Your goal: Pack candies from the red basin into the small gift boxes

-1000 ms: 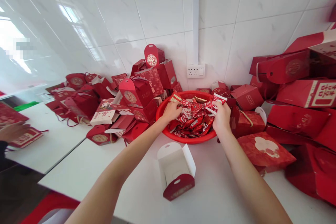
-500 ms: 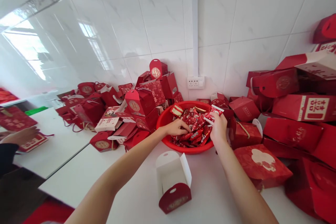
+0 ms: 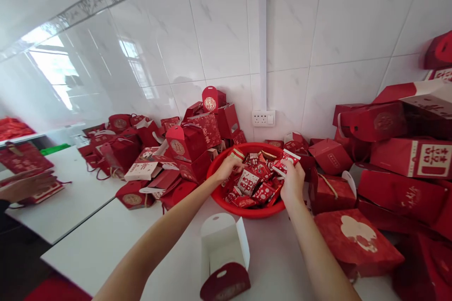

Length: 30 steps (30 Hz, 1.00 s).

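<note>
A red plastic basket [image 3: 215, 191] is filled with small red-and-white wrapped sweets [image 3: 248, 182]. My left hand [image 3: 230, 168] is over the basket's left side, fingers curled; whether anything is in them is hidden. Just beyond those fingers lies a cream-and-gold packet [image 3: 238, 153]. At the basket's right rim, my right hand [image 3: 294, 176] is closed on red-and-white wrapped sweets [image 3: 290, 156]. An open gift box [image 3: 226, 244], white inside with a dark red front flap, stands on the table in front of the basket, between my forearms.
Red gift boxes [image 3: 187, 143] are heaped left of the basket, and more boxes [image 3: 356, 240] are piled on the right. A wall socket [image 3: 263, 118] is behind. At far left, another person's hand [image 3: 28, 187] is by a red box [image 3: 23, 160].
My left hand has lifted from the middle of the sweets and moved left and up toward the cream-and-gold packet. The sweets lie differently. My right hand still grips its sweets.
</note>
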Motion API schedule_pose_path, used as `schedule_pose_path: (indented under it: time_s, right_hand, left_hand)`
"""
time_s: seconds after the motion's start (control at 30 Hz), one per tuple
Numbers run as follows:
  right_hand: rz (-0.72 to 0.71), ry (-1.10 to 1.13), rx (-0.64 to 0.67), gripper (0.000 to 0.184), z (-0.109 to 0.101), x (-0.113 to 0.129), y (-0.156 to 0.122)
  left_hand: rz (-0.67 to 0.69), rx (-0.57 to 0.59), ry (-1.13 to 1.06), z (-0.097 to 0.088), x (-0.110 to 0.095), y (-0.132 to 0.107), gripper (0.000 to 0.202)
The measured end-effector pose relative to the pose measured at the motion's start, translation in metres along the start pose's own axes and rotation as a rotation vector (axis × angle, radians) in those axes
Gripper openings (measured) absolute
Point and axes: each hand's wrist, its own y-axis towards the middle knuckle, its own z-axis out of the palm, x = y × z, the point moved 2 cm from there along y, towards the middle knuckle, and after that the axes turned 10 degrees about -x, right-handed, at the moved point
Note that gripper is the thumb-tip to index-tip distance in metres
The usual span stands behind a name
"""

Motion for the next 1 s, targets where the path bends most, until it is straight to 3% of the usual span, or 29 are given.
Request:
schedule_pose_path:
  time_s: [0.1,0.17,0.3,0.5,1.0]
  right_hand:
    - [-0.022,0.001,0.015,0.02,0.0,0.0,0.0]
    - [-0.021,0.004,0.02,0.021,-0.001,-0.001,0.001]
    - [-0.008,-0.015,-0.008,0.021,-0.002,-0.001,0.003]
    - [-0.041,-0.055,-0.02,0.02,-0.002,0.0,0.003]
    - [-0.052,-0.077,-0.024,0.019,-0.001,0.003,-0.001]
  left_hand:
    - [-0.082,-0.174,0.171,-0.008,0.007,0.014,0.029]
    - [-0.142,-0.201,0.312,-0.015,0.01,0.025,0.028]
    - [-0.205,-0.123,0.588,-0.024,0.013,0.036,0.021]
    - [-0.21,0.013,0.857,-0.012,0.017,0.025,0.021]
    - [-0.174,0.169,0.983,-0.011,0.015,0.016,0.027]
